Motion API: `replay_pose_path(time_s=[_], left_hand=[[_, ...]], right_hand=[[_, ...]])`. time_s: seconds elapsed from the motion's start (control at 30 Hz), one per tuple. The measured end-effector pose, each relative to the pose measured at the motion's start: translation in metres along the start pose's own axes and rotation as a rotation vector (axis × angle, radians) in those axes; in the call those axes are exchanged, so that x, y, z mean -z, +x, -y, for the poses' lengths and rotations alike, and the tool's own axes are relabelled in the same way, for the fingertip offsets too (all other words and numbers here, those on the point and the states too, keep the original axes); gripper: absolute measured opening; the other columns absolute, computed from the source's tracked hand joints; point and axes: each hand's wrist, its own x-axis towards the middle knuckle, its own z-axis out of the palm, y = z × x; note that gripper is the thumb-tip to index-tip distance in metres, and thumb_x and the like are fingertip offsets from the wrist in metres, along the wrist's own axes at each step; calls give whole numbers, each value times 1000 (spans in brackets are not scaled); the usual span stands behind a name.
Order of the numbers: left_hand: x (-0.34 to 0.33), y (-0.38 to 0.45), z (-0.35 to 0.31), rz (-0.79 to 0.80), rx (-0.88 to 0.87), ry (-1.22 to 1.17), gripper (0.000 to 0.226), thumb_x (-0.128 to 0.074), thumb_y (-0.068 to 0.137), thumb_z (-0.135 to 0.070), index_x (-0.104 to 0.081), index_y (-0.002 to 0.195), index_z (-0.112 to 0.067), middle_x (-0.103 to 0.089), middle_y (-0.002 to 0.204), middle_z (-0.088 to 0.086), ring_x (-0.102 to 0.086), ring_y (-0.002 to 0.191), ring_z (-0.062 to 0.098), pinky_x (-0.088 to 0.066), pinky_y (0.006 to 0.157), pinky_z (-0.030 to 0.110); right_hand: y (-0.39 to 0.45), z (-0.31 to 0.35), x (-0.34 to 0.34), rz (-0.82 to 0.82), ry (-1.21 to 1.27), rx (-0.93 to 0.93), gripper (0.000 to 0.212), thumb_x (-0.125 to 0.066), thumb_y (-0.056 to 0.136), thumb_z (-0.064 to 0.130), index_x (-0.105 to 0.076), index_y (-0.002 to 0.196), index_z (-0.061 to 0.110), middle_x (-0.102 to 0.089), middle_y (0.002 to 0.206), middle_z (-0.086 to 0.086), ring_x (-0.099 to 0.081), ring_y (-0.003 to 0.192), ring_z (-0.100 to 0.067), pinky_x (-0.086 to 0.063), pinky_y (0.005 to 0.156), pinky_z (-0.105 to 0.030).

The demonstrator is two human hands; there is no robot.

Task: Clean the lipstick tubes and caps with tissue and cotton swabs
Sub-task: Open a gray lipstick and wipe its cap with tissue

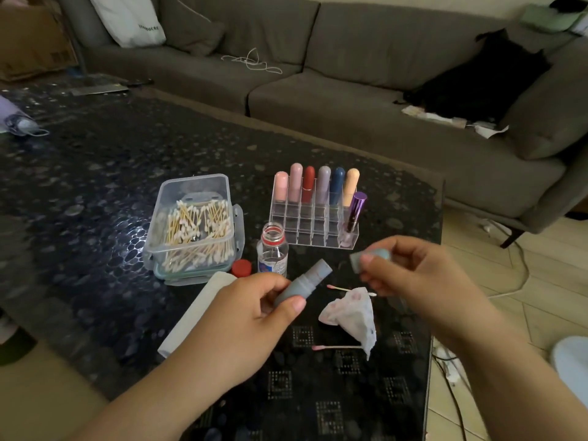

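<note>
Lipstick tube (302,281), grey-blue and uncapped, sits in the left hand (251,316), whose fingers and thumb are curled round its lower half above the near right part of the bench (95,173). Its long axis is tilted, the open top pointing up and to the right, toward the cap (369,257). The cap is pinched between thumb and fingers of the right hand (416,275), apart from the tube, its open mouth turned left. Under the hands lie a crumpled stained tissue (353,316) and two used cotton swabs (337,347), one partly under the tissue. Just behind the tube stands a small open bottle (273,249) with its red lid (241,268) beside it. Left of that is a clear box of cotton swabs (194,227); a folded white tissue pack (197,310) lies in front of it. A clear organiser (315,214) holding seven capped lipsticks stands toward the far right edge, near the sofa (350,74)
</note>
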Motion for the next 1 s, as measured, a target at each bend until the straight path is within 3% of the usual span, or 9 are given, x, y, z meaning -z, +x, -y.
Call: replay_pose_path(time_s=[0.07, 0.23, 0.3, 0.4, 0.53, 0.67, 0.8, 0.9, 1.0], left_hand=[[-1, 2, 1, -42, 24, -3, 11, -59, 85, -37, -65, 90, -29, -69, 77, -3, -65, 74, 12, -53, 79, 42], [-1, 3, 2, -97, 39, 0, 9, -62, 86, -30, -65, 95, -31, -69, 81, -12, -63, 76, -1, -51, 74, 23], [-2, 2, 2, -92, 40, 6, 9, -63, 86, -29, -64, 95, -32, -68, 84, -14, -62, 78, -4, -48, 71, 13], [-2, 2, 2, -92, 44, 0, 10, -63, 86, -29, -64, 96, -31, -69, 85, -14, -61, 80, -6, -45, 68, 7], [-2, 2, 1, -87, 51, -27, 12, -63, 86, -30, -62, 98, -34, -69, 87, -14, -63, 79, -3, -48, 72, 12], [-3, 3, 2, -86, 60, -65, 10, -60, 85, -31, -62, 95, -32, -70, 86, -13, -66, 80, 2, -54, 82, 32], [-4, 3, 1, -82, 66, -109, 11, -57, 82, -36, -62, 92, -33, -70, 85, -13, -67, 82, 5, -54, 84, 38], [-5, 3, -2, -76, 59, -120, 10, -60, 83, -35, -62, 92, -32, -70, 84, -13, -67, 81, 4, -54, 83, 37], [-10, 3, -5, -70, 22, -142, 8, -65, 83, -28, -63, 91, -29, -70, 82, -14, -66, 79, 2, -53, 81, 30]], right_hand=[[-1, -7, -8, 36, -186, -26, 12, -75, 76, 19, -66, 84, 21, -72, 77, -1, -67, 70, -16, -55, 66, -22], [0, -22, -30, 38, -641, 173, 18, -73, 78, 35, -65, 94, 34, -59, 91, 18, -51, 86, 3, -40, 75, -3], [3, -27, -36, 30, -799, 294, 23, -69, 80, 43, -67, 102, 39, -48, 97, 20, -35, 93, 4, -29, 82, -9], [8, -34, -45, 32, -919, 304, 29, -63, 82, 51, -66, 110, 42, -39, 100, 16, -28, 101, -3, -17, 83, -22], [12, -41, -53, -49, -1045, 446, 26, -66, 77, 52, -73, 98, 39, -50, 94, 9, -48, 99, -20, -22, 80, -32], [10, -41, -49, 89, -1125, 311, 44, -48, 90, 55, -50, 131, 43, -40, 120, 11, -29, 118, -13, -19, 93, -28], [7, -35, -43, -1, -905, 373, 45, -56, 88, 47, -52, 132, 36, -45, 108, 15, -38, 111, -6, -24, 92, -22], [0, -22, -32, -110, -479, 329, 22, -63, 87, 29, -66, 109, 32, -61, 96, 12, -55, 91, 0, -42, 82, -10], [-8, -14, -28, -19, -185, 239, 16, -66, 82, 28, -65, 94, 39, -67, 92, 5, -60, 85, -3, -46, 74, -7]])
